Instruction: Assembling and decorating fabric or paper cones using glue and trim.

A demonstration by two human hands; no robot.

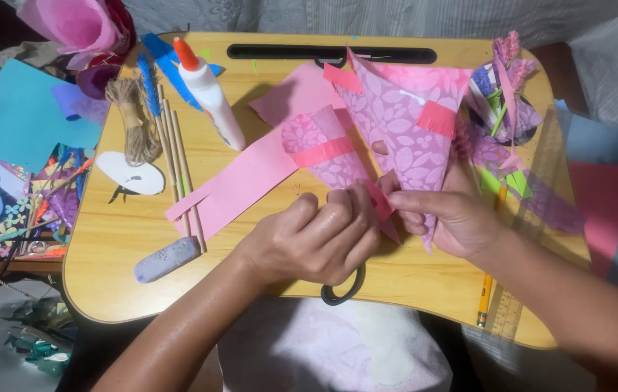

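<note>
Both hands pinch small pink strip [379, 199] btwn them; left hand [316, 239] at 8 o'clock, right hand [450, 218] at 4; patterned cone [410, 138] runs 12–6, tip by right fingers

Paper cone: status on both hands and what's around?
Left hand and right hand pinch pink strip at patterned cone. Second cone alongside. Scissors under left hand.

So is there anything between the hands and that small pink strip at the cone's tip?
Nothing visible. The left hand and right hand both already pinch the pink strip against the lower end of the patterned cone. The scissors lie beneath the left hand, out of the way.
</note>
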